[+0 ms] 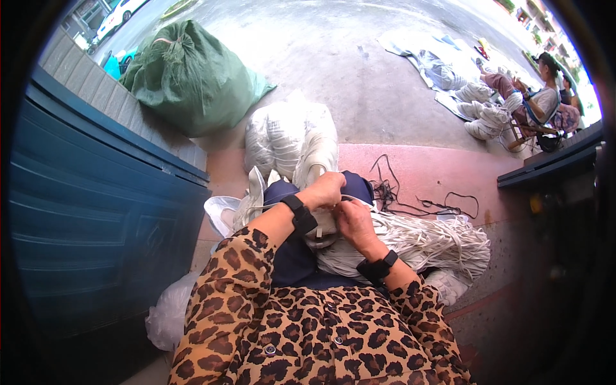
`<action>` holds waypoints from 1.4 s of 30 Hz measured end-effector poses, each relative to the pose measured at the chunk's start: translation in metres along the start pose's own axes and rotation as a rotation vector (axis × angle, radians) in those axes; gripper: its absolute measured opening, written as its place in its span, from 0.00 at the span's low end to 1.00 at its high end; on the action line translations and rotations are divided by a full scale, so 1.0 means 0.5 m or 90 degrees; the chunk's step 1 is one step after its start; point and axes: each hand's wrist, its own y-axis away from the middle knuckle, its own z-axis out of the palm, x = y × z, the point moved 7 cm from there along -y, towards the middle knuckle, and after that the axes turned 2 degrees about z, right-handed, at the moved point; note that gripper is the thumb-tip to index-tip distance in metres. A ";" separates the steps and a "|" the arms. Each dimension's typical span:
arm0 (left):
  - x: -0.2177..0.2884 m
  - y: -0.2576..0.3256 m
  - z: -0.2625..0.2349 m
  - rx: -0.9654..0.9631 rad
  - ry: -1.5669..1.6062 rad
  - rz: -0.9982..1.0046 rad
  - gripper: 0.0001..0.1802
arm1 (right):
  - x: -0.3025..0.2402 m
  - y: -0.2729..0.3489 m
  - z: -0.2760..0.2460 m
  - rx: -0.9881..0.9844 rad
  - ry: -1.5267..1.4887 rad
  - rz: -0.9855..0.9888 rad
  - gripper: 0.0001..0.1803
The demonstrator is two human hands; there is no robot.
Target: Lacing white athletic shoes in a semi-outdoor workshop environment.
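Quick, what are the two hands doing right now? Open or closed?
Left hand: closed, pinching a thin white elastic strap.
Right hand: closed on the bundle of white flat elastic straps.

Sunlit concrete floor point(333, 58), blue door point(96, 212)

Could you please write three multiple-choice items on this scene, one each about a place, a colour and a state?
1. Where does the big tied sack lie?
A. on the lap
B. on the concrete by the blue wall, upper left
C. beside the seated person at the right

2. What colour are the loose cords on the red floor?
A. black
B. white
C. green

3. How are the left hand and right hand?
A. apart, flat
B. close together, fingers curled at white straps
C. resting on knees

Answers: 1 B, it sits by the wall; 2 A, dark tangle; 3 B, both meet over the lap.
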 end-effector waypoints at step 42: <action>0.017 0.123 -0.040 0.209 -0.097 0.089 0.09 | 0.047 -0.013 0.018 -0.348 -0.044 0.267 0.15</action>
